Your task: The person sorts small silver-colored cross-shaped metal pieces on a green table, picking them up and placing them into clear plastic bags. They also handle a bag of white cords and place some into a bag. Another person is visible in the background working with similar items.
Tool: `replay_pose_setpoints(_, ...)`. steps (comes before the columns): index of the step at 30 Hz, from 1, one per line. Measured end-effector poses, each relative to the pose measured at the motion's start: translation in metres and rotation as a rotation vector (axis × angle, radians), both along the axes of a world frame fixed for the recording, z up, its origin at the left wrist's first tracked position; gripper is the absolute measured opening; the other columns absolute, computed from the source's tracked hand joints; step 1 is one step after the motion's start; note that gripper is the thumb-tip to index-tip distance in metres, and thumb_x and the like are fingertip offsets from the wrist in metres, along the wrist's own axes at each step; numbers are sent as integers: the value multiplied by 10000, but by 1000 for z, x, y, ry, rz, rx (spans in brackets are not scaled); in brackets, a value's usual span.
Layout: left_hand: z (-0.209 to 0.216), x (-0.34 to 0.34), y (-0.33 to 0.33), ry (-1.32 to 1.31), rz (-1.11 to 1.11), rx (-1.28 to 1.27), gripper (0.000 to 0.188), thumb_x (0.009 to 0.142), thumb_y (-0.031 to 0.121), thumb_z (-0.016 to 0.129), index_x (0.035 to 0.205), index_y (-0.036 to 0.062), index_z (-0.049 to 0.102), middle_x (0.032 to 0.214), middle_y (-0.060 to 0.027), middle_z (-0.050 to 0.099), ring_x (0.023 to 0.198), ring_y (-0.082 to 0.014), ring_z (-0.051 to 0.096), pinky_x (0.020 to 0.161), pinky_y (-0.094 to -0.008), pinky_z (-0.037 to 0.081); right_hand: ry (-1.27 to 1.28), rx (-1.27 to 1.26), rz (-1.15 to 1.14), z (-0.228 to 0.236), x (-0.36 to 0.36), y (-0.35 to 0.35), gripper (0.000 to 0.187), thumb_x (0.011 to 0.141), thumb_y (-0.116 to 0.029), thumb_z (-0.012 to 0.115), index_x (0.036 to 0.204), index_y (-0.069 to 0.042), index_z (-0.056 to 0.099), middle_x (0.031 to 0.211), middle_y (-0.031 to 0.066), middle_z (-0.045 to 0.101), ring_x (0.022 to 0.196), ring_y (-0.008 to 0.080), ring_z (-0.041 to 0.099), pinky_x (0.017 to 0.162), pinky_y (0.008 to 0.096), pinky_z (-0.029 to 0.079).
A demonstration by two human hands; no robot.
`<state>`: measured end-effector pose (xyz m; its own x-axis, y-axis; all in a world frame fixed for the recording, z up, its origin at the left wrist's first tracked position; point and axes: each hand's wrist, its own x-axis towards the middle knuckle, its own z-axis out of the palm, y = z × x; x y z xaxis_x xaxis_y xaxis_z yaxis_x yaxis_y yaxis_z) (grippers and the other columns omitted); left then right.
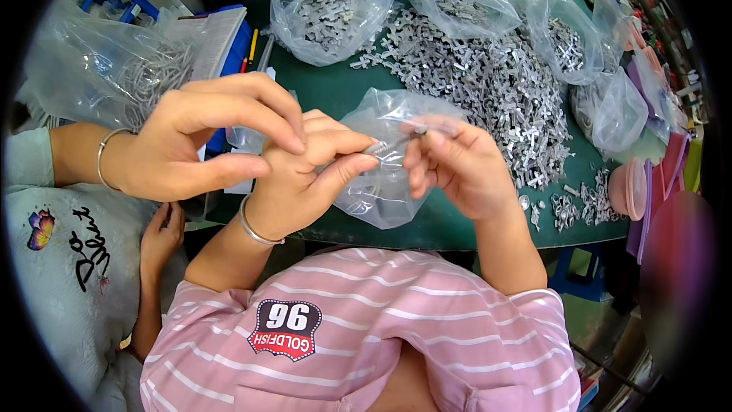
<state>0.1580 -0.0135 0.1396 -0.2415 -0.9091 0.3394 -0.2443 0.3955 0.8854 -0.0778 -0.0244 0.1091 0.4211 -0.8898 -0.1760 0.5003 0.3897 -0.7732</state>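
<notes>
My left hand [309, 172] is closed in a pinch above the table's near side. A sliver of something greyish shows at its fingertips, too small to name. Facing it across a short gap, my right hand [461, 164] pinches a small grey metal piece [420, 130] between thumb and fingers. Beneath both hands lies a crumpled clear plastic bag [381, 202]. A co-worker's hand [206, 126], wearing a bracelet, reaches in from the left, thumb and fingers apart, close beside my left hand.
A large heap of small metal parts [488, 84] covers the green table [427, 240]. Around it stand clear bags of parts [332, 11]. At left is a bag of grey cords or rings [152, 72]; at right, a pink cup [627, 189] and loose metal rings [564, 212].
</notes>
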Motion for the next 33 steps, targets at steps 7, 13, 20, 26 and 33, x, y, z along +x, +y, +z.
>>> replay_pose_setpoints(7, 47, 36, -39, -203, -424, 25, 209, 783, 19, 653, 991, 34, 666, 937, -93, 563, 842, -225, 542, 776, -325, 448, 740, -697, -345, -15, 12, 10, 141, 848, -77, 669, 956, 14, 669, 761, 33, 588, 589, 99, 516, 531, 217, 397)
replay_pose_setpoints(13, 64, 23, -80, -603, -791, -274, 234, 814, 110, 653, 1041, 53, 664, 991, -97, 532, 921, -259, 512, 838, -362, 431, 732, -727, -406, -18, 19, 10, 189, 792, -34, 706, 973, 5, 669, 732, 36, 544, 603, 92, 506, 542, 216, 406)
replay_pose_setpoints(20, 41, -14, -86, -592, -645, -242, 289, 791, 170, 662, 1064, 79, 673, 989, -112, 521, 940, -276, 511, 836, -361, 432, 475, -484, -292, -15, 18, 13, 183, 817, -52, 703, 987, 5, 669, 794, 2, 572, 645, 37, 500, 573, 179, 405)
replay_pose_setpoints(26, 21, -14, -69, -354, -505, -25, 226, 793, 155, 658, 998, 60, 672, 943, -119, 562, 924, -277, 549, 824, -354, 452, 507, -501, -295, -16, 14, 13, 152, 822, -40, 695, 967, 4, 680, 839, 16, 595, 698, 45, 535, 607, 178, 426)
replay_pose_setpoints(33, 2, -16, -25, -123, -171, 44, 126, 803, 99, 642, 904, 30, 671, 887, -124, 602, 896, -282, 595, 811, -351, 477, 433, -508, -303, -21, 12, 13, 130, 805, 3, 692, 935, 4, 680, 916, 37, 587, 768, 60, 558, 652, 180, 451)
